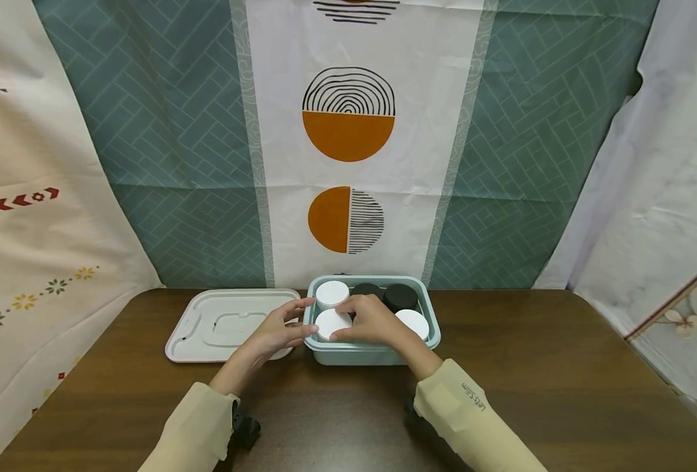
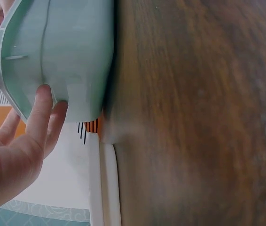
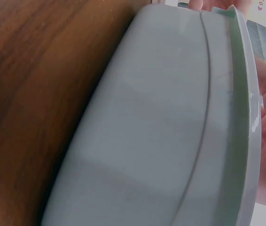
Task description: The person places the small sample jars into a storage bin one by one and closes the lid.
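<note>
A light blue-green plastic box (image 1: 357, 357) stands on the table with several round-lidded containers inside. My right hand (image 1: 372, 321) reaches in and pinches the front-left white-lidded container (image 1: 332, 324) between thumb and fingers. Against the box's left end, my left hand (image 1: 280, 328) rests with fairly straight fingers (image 2: 39, 110) touching the outer wall and rim. Behind the pinched one is another white-lidded container (image 1: 332, 294); a third, the white-lidded container (image 1: 412, 322), sits front right. Two black-lidded containers (image 1: 400, 297) are along the back. My right hand hides the front middle.
A flat white lid (image 1: 206, 341) lies on the table left of the box, partly beneath my left hand. The brown wooden table (image 1: 513, 373) extends to both sides. A patterned curtain (image 1: 348, 216) hangs right behind the box.
</note>
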Action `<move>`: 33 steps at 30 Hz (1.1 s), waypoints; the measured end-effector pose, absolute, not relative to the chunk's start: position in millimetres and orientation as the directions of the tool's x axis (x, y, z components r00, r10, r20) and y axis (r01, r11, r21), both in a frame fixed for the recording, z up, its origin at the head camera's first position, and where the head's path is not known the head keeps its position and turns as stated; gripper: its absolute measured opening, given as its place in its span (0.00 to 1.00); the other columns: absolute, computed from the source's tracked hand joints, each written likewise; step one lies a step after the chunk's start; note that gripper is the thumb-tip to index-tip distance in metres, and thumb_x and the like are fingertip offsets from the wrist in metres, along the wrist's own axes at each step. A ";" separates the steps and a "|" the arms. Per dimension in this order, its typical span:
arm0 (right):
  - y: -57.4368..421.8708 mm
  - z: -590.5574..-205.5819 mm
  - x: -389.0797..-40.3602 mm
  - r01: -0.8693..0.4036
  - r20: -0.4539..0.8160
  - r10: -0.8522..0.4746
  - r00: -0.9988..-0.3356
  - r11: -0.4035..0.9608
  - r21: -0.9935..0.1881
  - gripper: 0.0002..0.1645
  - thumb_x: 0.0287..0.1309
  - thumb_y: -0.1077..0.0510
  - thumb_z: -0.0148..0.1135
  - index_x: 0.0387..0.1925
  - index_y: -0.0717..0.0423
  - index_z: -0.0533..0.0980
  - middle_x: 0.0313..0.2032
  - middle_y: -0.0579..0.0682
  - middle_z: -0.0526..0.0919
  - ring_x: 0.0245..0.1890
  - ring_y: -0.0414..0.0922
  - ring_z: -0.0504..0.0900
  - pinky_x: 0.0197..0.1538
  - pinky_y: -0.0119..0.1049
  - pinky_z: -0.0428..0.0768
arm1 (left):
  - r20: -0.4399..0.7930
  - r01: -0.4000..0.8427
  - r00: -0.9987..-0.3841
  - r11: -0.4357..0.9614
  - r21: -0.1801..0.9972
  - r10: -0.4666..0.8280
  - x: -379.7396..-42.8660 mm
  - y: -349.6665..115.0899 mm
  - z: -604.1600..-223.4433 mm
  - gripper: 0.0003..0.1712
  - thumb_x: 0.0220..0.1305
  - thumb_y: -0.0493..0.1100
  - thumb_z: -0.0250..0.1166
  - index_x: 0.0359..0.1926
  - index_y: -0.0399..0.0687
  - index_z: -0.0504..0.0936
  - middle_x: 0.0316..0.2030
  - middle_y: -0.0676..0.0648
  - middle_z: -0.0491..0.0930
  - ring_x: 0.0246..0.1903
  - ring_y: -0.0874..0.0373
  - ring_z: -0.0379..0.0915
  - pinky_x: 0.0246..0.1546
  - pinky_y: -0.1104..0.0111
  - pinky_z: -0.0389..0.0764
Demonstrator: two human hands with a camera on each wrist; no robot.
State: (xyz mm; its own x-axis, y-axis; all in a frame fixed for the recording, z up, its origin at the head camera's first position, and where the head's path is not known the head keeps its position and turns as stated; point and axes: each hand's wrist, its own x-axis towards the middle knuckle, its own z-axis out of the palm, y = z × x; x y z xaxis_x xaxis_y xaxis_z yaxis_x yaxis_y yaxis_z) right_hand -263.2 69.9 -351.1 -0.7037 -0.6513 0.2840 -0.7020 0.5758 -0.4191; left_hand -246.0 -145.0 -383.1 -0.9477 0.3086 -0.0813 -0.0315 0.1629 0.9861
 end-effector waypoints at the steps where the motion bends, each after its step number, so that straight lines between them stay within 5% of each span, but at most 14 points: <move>1: 70.4 -351.5 -263.2 -0.707 0.290 -0.654 -0.699 0.571 -0.417 0.30 0.40 0.49 0.73 0.44 0.63 0.79 0.43 0.54 0.82 0.44 0.46 0.79 0.45 0.37 0.77 | -0.080 -0.030 -0.948 0.163 0.986 0.307 -246.4 -144.9 -383.2 0.37 0.56 0.43 0.66 0.65 0.42 0.60 0.61 0.30 0.59 0.54 0.42 0.67 0.46 0.60 0.77; 9: 74.7 -354.0 -255.2 -0.663 0.380 -0.547 -0.746 0.556 -0.500 0.26 0.45 0.51 0.70 0.44 0.64 0.79 0.41 0.54 0.82 0.43 0.47 0.79 0.47 0.39 0.77 | -0.057 0.007 -0.948 0.200 0.980 0.312 -245.5 -142.5 -382.7 0.35 0.60 0.44 0.62 0.65 0.44 0.59 0.62 0.31 0.57 0.55 0.40 0.65 0.47 0.58 0.76; 19: 63.6 -342.0 -241.0 -0.514 0.333 -0.462 -0.822 0.349 -0.783 0.27 0.53 0.53 0.63 0.51 0.66 0.74 0.50 0.59 0.78 0.49 0.50 0.78 0.53 0.40 0.74 | -0.004 0.088 -0.944 0.264 0.960 0.329 -240.1 -163.0 -374.9 0.36 0.60 0.46 0.61 0.66 0.43 0.58 0.63 0.33 0.58 0.59 0.39 0.61 0.47 0.59 0.76; 33: -5.8 -337.6 -215.6 -0.437 0.289 -0.452 -0.844 0.269 -0.858 0.26 0.57 0.53 0.59 0.55 0.60 0.72 0.54 0.53 0.76 0.53 0.46 0.75 0.54 0.33 0.73 | 0.039 0.150 -0.961 0.400 0.904 0.272 -227.2 -232.2 -358.2 0.37 0.63 0.49 0.58 0.67 0.41 0.54 0.63 0.30 0.57 0.60 0.36 0.57 0.48 0.54 0.75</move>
State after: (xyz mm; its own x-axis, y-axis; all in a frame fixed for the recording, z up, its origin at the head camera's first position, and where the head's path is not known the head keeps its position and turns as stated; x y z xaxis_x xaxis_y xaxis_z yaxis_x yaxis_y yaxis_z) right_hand -215.6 -5.8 -337.6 -0.8443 -0.4515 0.2887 -0.4372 0.2688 -0.8583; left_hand -227.2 -232.2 -358.2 -0.9615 0.2721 0.0387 0.1495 0.3997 0.9044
